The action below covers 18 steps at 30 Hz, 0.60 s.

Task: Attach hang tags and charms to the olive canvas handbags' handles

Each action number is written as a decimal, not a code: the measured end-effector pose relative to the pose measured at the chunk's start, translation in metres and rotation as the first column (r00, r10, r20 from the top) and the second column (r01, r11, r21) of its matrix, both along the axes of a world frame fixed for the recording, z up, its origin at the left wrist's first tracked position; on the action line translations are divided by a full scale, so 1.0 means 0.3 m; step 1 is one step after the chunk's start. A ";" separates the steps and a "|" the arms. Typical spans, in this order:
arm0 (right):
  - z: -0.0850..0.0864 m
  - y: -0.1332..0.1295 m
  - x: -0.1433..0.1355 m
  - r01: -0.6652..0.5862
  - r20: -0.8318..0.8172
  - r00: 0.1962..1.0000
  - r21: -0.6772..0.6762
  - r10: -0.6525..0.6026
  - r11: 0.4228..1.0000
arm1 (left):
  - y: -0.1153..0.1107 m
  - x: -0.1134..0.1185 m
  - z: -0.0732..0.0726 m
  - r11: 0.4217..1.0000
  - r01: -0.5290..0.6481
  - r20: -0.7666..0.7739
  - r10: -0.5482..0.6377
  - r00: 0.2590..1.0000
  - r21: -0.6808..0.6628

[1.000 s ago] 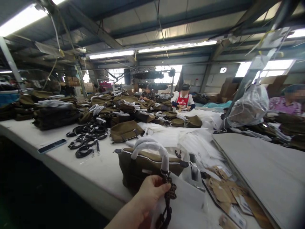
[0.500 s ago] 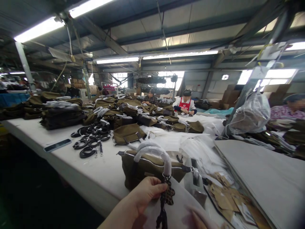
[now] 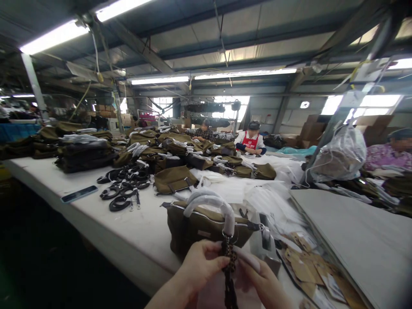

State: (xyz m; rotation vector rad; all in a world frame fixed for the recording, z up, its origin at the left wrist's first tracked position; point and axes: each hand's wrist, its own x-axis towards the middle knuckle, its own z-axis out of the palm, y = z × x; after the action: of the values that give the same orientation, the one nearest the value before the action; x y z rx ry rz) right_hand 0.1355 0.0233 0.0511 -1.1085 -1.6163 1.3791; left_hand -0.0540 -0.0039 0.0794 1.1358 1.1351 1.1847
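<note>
An olive handbag [image 3: 196, 227] stands upright on the white table, its two handles [image 3: 230, 219] wrapped in pale padding. From the ring at the base of the near handle hangs a dark charm with a leopard pattern and a tassel [image 3: 229, 287]. My left hand [image 3: 206, 264] pinches the charm between thumb and fingers. On the charm's other side is my right hand [image 3: 257, 274], its fingers closed on a strip of white wrapping [image 3: 247, 257] against the charm.
Black straps [image 3: 124, 189] and a phone [image 3: 79, 194] lie left of the bag. Piled olive bags [image 3: 172, 180] stand behind. A tape dispenser [image 3: 265, 244] and brown tags [image 3: 304, 266] sit at the right. A person in a red apron [image 3: 250, 141] works across the table.
My right hand has come up from the lower right to the charm, its fingers now clear. My left hand stays on the charm, which has turned.
</note>
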 end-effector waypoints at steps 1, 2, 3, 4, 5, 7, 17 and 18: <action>0.002 0.010 -0.007 0.002 -0.004 1.000 -0.006 -0.002 1.000 | -0.003 -0.009 -0.007 0.997 -0.064 -0.027 0.065 0.998 0.042; 0.003 0.020 -0.012 0.007 -0.005 1.000 -0.011 -0.007 1.000 | -0.003 -0.018 -0.016 0.987 -0.143 -0.033 0.146 0.989 0.076; 0.004 0.030 -0.017 0.018 0.000 1.000 -0.014 -0.018 1.000 | 0.002 -0.027 -0.026 0.969 -0.225 -0.023 0.228 0.973 0.103; 0.005 0.041 -0.021 0.037 0.008 0.999 -0.014 -0.037 0.999 | 0.009 -0.036 -0.036 0.948 -0.297 -0.004 0.299 0.954 0.114; 0.007 0.050 -0.026 0.061 0.016 0.998 -0.008 -0.061 0.998 | 0.018 -0.044 -0.044 0.931 -0.348 0.020 0.348 0.937 0.111; 0.010 0.065 -0.038 0.115 0.020 0.993 0.019 -0.116 0.993 | 0.037 -0.057 -0.054 0.937 -0.343 0.064 0.339 0.939 0.063; -0.038 0.104 -0.074 0.240 0.032 0.968 0.152 -0.248 0.959 | 0.081 -0.077 -0.007 0.979 0.123 -0.525 -0.019 0.851 0.165; -0.038 0.105 -0.073 0.261 0.061 0.959 0.189 -0.276 0.947 | 0.088 -0.076 0.001 0.974 0.096 -0.579 0.043 0.814 0.207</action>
State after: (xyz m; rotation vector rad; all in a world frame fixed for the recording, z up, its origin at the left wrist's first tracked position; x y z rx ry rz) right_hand 0.1136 0.0547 0.0397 -1.2421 -1.5491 1.0004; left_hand -0.0767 0.0225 0.0795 1.7687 1.4555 0.9805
